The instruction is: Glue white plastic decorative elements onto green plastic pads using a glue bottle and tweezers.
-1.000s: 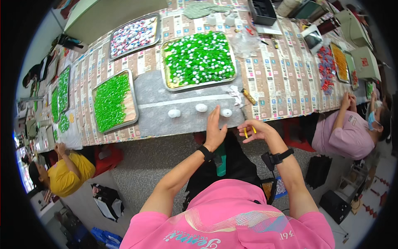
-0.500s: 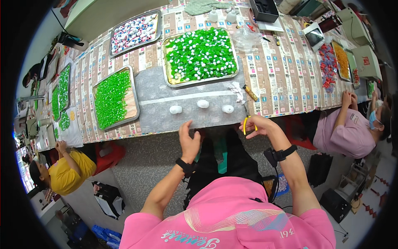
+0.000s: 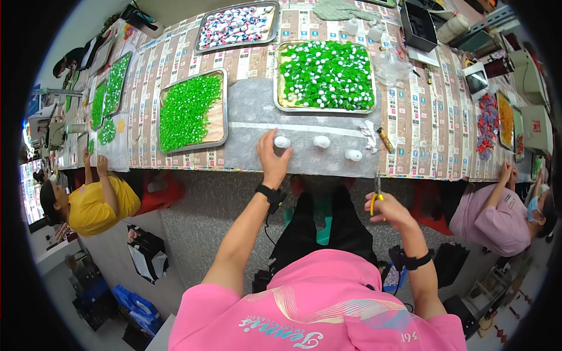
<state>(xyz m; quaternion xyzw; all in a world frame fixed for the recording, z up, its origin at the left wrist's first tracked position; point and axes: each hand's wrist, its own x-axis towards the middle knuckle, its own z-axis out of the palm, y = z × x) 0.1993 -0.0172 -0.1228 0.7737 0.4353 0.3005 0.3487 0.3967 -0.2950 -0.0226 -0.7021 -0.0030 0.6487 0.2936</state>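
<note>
My left hand (image 3: pixel 273 157) reaches over the grey cloth (image 3: pixel 246 108) at the table's front, fingers and thumb apart. Close beside them lies the leftmost of three small white rounded pieces (image 3: pixel 283 142); whether the fingers touch it I cannot tell. The middle white piece (image 3: pixel 321 142) and the right white piece (image 3: pixel 353 155) lie in a loose row further right. Just off the front edge, my right hand (image 3: pixel 391 209) is closed around the yellow handles of small scissors (image 3: pixel 376 200), blades pointing toward the table.
A metal tray (image 3: pixel 325 110) of green and white pieces stands behind the cloth. Left of it are a tray (image 3: pixel 194 147) of green pieces and a tray (image 3: pixel 234 47) of white, blue and red ones. Crumpled white tissue (image 3: pixel 368 136) and a lighter-like tube (image 3: pixel 386 140) lie right. Co-workers sit at both sides.
My left hand has moved forward to the leftmost white piece. My right hand has drawn back from the table edge with the scissors. The view has shifted, so the table appears further right.
</note>
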